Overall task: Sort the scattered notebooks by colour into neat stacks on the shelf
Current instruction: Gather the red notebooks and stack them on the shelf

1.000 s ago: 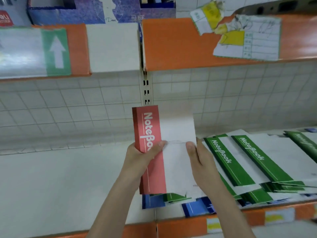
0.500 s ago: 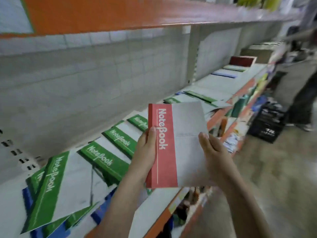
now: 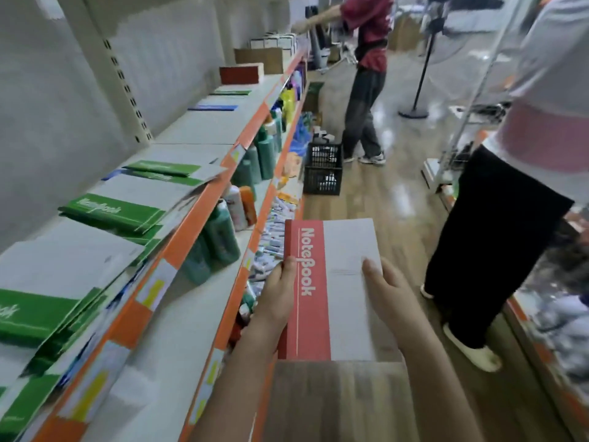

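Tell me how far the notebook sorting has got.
Early. Done: red stack, green stack and blue stack started far down the shelf. In hand: red notebook, held by left hand and right hand. Left: green notebooks lie scattered nearby.

View: swung from facing the shelf (image 3: 204, 199) to looking along the aisle, floor and two bystanders now in sight.
Red notebook (image 3: 331, 288): carried away from above the shelf, now out over the aisle floor.
Green notebooks (image 3: 114, 212): now off to the left.
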`<state>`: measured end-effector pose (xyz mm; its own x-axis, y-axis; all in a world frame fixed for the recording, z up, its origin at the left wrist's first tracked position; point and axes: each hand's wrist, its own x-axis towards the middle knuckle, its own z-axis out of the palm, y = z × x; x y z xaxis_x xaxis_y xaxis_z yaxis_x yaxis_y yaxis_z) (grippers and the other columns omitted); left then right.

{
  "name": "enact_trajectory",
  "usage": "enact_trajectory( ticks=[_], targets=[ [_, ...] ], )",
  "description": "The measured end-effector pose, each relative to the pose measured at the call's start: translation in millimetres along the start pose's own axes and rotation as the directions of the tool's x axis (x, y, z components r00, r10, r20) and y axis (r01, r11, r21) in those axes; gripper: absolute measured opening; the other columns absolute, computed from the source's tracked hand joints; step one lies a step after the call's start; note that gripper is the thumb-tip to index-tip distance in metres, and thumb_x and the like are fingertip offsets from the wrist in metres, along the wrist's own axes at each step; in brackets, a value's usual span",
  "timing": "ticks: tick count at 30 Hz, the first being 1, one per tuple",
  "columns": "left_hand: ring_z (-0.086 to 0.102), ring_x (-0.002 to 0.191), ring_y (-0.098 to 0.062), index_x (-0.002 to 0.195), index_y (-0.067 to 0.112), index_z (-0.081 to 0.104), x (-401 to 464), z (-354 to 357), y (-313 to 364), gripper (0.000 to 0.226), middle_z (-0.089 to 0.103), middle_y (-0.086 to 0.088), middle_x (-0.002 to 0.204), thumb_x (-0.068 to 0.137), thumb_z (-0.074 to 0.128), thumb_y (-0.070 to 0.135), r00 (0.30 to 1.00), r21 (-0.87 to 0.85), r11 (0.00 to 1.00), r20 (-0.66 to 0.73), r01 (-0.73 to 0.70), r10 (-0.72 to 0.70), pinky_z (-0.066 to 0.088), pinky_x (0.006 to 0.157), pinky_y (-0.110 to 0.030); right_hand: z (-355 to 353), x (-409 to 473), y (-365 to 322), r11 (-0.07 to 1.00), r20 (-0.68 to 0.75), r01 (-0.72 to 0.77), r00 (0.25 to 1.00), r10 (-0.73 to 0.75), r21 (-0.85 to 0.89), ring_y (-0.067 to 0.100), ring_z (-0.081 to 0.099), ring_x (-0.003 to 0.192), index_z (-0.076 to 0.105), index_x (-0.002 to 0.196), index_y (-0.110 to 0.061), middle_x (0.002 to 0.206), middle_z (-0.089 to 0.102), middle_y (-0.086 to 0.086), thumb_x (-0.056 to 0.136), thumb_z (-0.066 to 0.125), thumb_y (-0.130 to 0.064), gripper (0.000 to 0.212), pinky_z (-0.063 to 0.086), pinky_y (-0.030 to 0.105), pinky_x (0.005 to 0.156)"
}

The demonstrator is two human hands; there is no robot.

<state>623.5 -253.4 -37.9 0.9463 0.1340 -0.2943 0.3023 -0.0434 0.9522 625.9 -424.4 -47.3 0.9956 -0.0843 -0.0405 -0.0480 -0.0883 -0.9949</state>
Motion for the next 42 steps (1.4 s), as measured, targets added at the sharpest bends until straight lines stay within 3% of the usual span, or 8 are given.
enact_trajectory(
  ticks=[4, 6, 10, 22, 26, 34, 39, 42],
  targets=[
    [0.063, 0.104, -0.033, 0.123, 0.006, 0.058, 32, 23, 0, 0.047, 0.067, -0.015, 0.111, 0.101, 0.035, 0.041, 1.000, 0.018, 1.000, 0.010, 0.011, -0.011, 0.048, 0.096, -0.048, -13, 30, 14, 1.000, 0.020, -0.025, 0.999, 0.025, 0.006, 0.002, 0.069, 0.081, 0.063, 0.098, -0.020, 0.089, 0.073, -0.014, 0.099, 0.043, -0.032, 0.024, 0.048, 0.015, 0.061],
    [0.066, 0.098, -0.025, 0.122, 0.009, 0.058, 53, 31, 3, 0.045, 0.069, -0.009, 0.106, 0.100, 0.037, 0.042, 1.000, 0.019, 1.000, -0.018, 0.010, -0.010, 0.053, 0.089, -0.040, -18, 51, 15, 0.999, 0.021, -0.034, 0.999, 0.033, 0.009, -0.001, 0.068, 0.078, 0.062, 0.097, -0.020, 0.087, 0.073, -0.015, 0.099, 0.043, -0.031, 0.022, 0.046, 0.010, 0.057],
    [0.070, 0.068, -0.011, 0.111, 0.012, 0.062, 94, 47, 12, 0.039, 0.073, 0.002, 0.081, 0.100, 0.039, 0.041, 1.000, 0.008, 1.000, -0.023, -0.003, 0.003, 0.052, 0.054, -0.020, -28, 97, 11, 0.999, 0.051, -0.042, 0.998, 0.041, 0.015, 0.004, 0.069, 0.079, 0.061, 0.098, -0.020, 0.089, 0.072, -0.007, 0.100, 0.041, -0.026, 0.021, 0.050, 0.016, 0.061],
    [0.065, 0.051, 0.000, 0.091, 0.021, 0.060, 197, 89, 31, 0.032, 0.069, 0.011, 0.060, 0.102, 0.035, 0.036, 1.000, -0.033, 0.999, -0.002, 0.028, -0.028, 0.045, 0.041, -0.012, -48, 216, 17, 0.997, 0.115, -0.069, 0.991, 0.073, -0.035, 0.001, 0.068, 0.066, 0.061, 0.088, -0.020, 0.075, 0.072, -0.015, 0.101, 0.040, -0.026, 0.025, 0.047, 0.014, 0.052],
    [0.067, 0.055, -0.003, 0.099, 0.018, 0.061, 247, 92, 41, 0.033, 0.070, 0.007, 0.070, 0.101, 0.036, 0.038, 0.999, -0.051, 0.998, -0.015, 0.043, -0.044, 0.047, 0.044, -0.014, -37, 269, 20, 0.995, 0.115, -0.096, 0.988, 0.098, -0.027, 0.003, 0.068, 0.068, 0.061, 0.089, -0.022, 0.077, 0.072, -0.013, 0.100, 0.043, -0.027, 0.022, 0.049, 0.017, 0.056],
    [0.070, 0.071, -0.009, 0.100, 0.020, 0.064, 380, 91, 105, 0.032, 0.073, 0.007, 0.079, 0.102, 0.036, 0.036, 0.998, -0.052, 0.997, -0.036, -0.060, 0.058, 0.054, 0.058, -0.019, -10, 408, -8, 0.997, 0.113, -0.082, 0.990, 0.083, -0.010, 0.020, 0.069, 0.091, 0.060, 0.105, -0.013, 0.100, 0.072, 0.003, 0.101, 0.040, -0.029, 0.026, 0.053, 0.038, 0.081],
    [0.066, 0.099, -0.027, 0.121, 0.009, 0.059, 454, 95, 141, 0.039, 0.070, -0.010, 0.106, 0.102, 0.036, 0.035, 0.997, -0.101, 0.993, -0.036, -0.064, 0.061, 0.053, 0.088, -0.041, 2, 486, -23, 0.997, 0.088, -0.070, 0.994, 0.069, 0.009, 0.020, 0.069, 0.090, 0.060, 0.103, -0.013, 0.101, 0.071, 0.005, 0.100, 0.042, -0.029, 0.024, 0.053, 0.039, 0.082],
    [0.068, 0.092, -0.026, 0.122, 0.008, 0.058, 493, 99, 152, 0.040, 0.070, -0.009, 0.102, 0.102, 0.037, 0.036, 0.998, -0.110, 0.993, -0.033, -0.048, 0.045, 0.055, 0.081, -0.037, 5, 526, -24, 0.996, 0.088, -0.093, 0.992, 0.093, 0.001, 0.023, 0.068, 0.093, 0.060, 0.105, -0.012, 0.101, 0.071, 0.005, 0.100, 0.042, -0.030, 0.025, 0.052, 0.043, 0.087]
  ],
)
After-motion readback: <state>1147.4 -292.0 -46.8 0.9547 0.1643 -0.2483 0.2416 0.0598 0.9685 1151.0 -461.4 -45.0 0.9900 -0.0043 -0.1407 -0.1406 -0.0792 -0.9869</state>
